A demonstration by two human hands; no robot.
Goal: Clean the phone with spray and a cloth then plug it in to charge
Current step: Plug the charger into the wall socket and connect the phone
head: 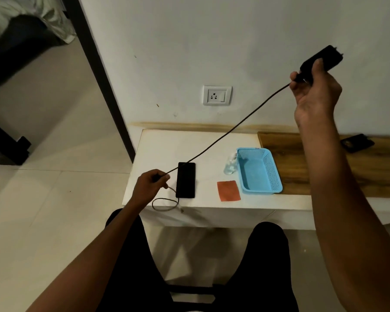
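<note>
**Charger cable pulled taut above the phone**

The person sits facing a low white table [158, 145] set against a pale wall. Their right hand [314, 91] is raised high near the wall, fingers curled tight around a black rectangular charger adapter [318, 58], which tilts up and away from the fist. From the bottom of that adapter a thin dark braided cable [223, 137] runs in a straight, taut line down and to the left, passing in front of the white wall socket with its switch [217, 95] and over the table.

The left hand [150, 188] hovers at the table's left edge, pinching the cable between thumb and fingertips. Beyond the pinch the cable's free end hangs in a slack loop over the table's front corner, its small plug dangling; it is not joined to anything.

The black slab-shaped smartphone [185, 180] lies flat, screen dark, just beside the left hand, near the table's front left. To its right sits a small orange square cloth [229, 190], then a light blue perforated plastic basket [258, 171], with a clear spray bottle [230, 165] touching the basket's left wall. Further right, a dark flat object [357, 143], too blurred to identify, rests on a brown wooden surface [302, 163].
</note>
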